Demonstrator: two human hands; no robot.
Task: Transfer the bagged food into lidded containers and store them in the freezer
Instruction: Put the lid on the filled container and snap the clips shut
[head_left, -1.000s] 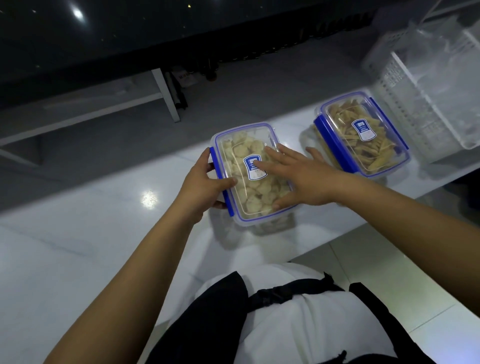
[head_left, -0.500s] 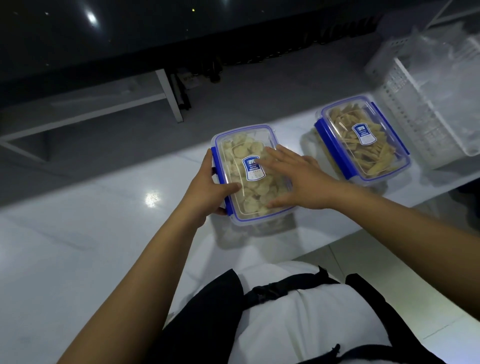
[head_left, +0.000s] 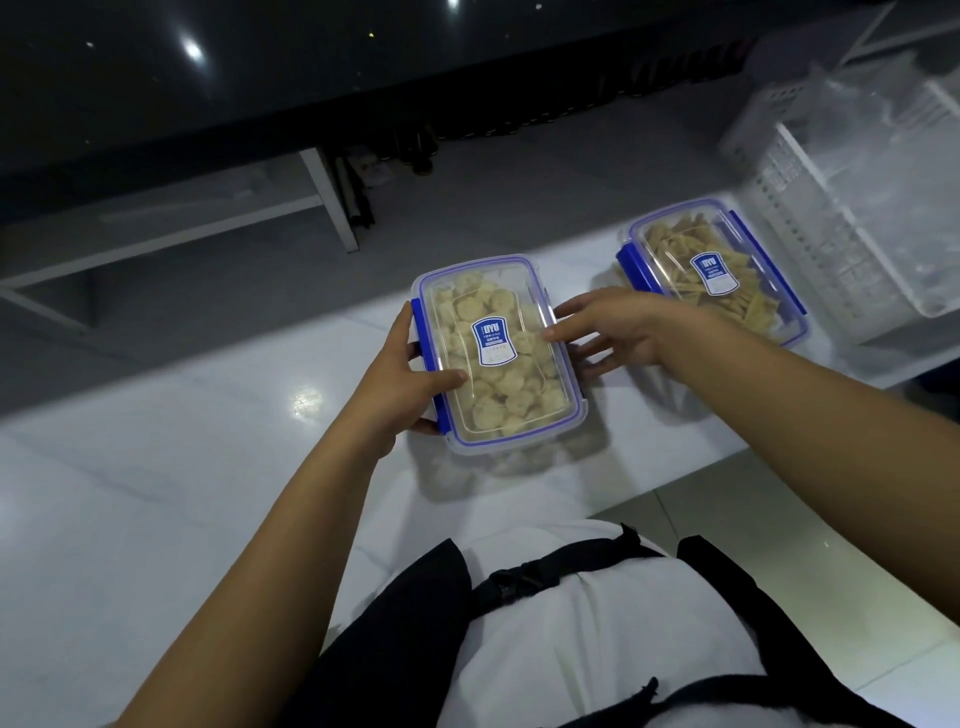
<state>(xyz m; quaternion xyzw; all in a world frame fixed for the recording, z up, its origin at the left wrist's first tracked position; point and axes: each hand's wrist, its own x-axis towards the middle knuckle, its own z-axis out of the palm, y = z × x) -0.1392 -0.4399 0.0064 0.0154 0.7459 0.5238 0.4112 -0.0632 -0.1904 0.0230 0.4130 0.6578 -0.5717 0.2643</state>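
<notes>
The left hand (head_left: 400, 382) grips the near box (head_left: 498, 353) of round food pieces by its left side, thumb on the lid, while the right hand (head_left: 618, 332) has straight fingers (head_left: 563, 332) touching the box's right edge. To close it well, I think each side clip needs a firm push down. Right of those fingers sit the second box (head_left: 717, 270) and a white basket (head_left: 852, 228), so the worktop (head_left: 156, 493) left of the hands has more room.

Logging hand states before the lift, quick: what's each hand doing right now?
Left hand: grips the left side of the near container, thumb on its lid.
Right hand: open, fingertips at the container's right edge.
</notes>
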